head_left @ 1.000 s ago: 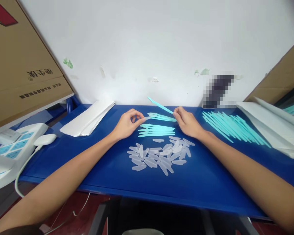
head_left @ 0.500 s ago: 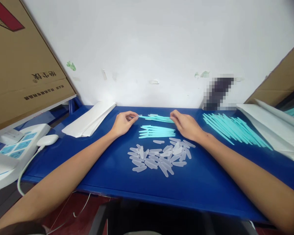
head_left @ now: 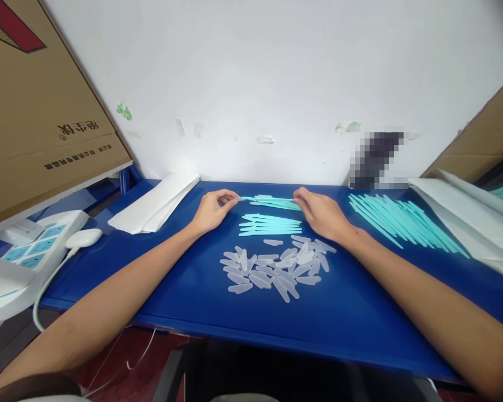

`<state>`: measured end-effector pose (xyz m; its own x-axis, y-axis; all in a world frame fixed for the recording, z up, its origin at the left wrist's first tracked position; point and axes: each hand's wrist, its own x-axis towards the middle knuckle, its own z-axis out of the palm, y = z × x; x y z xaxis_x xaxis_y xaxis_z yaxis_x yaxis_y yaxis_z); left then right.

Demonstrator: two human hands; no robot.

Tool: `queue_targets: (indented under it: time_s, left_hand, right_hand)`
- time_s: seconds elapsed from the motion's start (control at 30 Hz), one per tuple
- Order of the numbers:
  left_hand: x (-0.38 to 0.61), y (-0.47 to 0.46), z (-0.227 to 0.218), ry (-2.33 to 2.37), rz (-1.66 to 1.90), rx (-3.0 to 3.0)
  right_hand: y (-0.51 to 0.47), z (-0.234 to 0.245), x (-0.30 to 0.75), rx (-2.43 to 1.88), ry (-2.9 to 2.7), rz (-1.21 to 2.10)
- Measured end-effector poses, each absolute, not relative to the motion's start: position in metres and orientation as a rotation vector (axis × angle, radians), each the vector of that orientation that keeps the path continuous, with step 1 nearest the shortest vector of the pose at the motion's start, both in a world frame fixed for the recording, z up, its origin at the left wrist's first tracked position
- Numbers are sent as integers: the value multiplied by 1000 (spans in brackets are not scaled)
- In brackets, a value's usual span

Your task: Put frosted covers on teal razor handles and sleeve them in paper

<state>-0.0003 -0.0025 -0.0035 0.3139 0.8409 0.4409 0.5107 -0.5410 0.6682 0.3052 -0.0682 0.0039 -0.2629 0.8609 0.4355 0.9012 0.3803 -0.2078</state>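
A thin teal plastic stick point(head_left: 267, 199) lies level between my two hands above the blue table top point(head_left: 184, 279). My left hand point(head_left: 212, 211) pinches its left tip, where a small clear cap sits. My right hand point(head_left: 321, 214) pinches the stick's right end. Just below the stick, two small rows of teal sticks point(head_left: 270, 224) lie side by side. Nearer to me is a heap of several clear plastic caps point(head_left: 276, 267).
A large spread of teal sticks point(head_left: 402, 222) lies to the right, beside white sheets point(head_left: 465, 215) and a cardboard box point(head_left: 482, 139). A stack of white sleeves point(head_left: 155, 204) lies at the back left. Far left stand a cardboard box point(head_left: 37, 111), a white device point(head_left: 20, 251) and a white mouse point(head_left: 84, 238).
My right hand has lowered the raised teal stick until it lies level between both hands. My left hand has closed on its left tip.
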Motion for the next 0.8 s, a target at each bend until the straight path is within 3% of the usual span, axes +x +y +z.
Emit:
queue_targets:
  time_s: [0.23,0.53,0.67,0.8]
  left_hand:
    - [5,-17,2,1038,1030,2449]
    - [5,-22,8,956,989,2658]
    - [14,-40,16,690,678,2866]
    - [29,-59,21,581,417,2991]
  right_hand:
    - [-73,7,296,-1401,-2164,-112]
    - [-69,5,302,-1633,-2146,-123]
    - [-74,10,296,-1722,-2016,-97]
    - [-74,14,295,-1590,-2224,17]
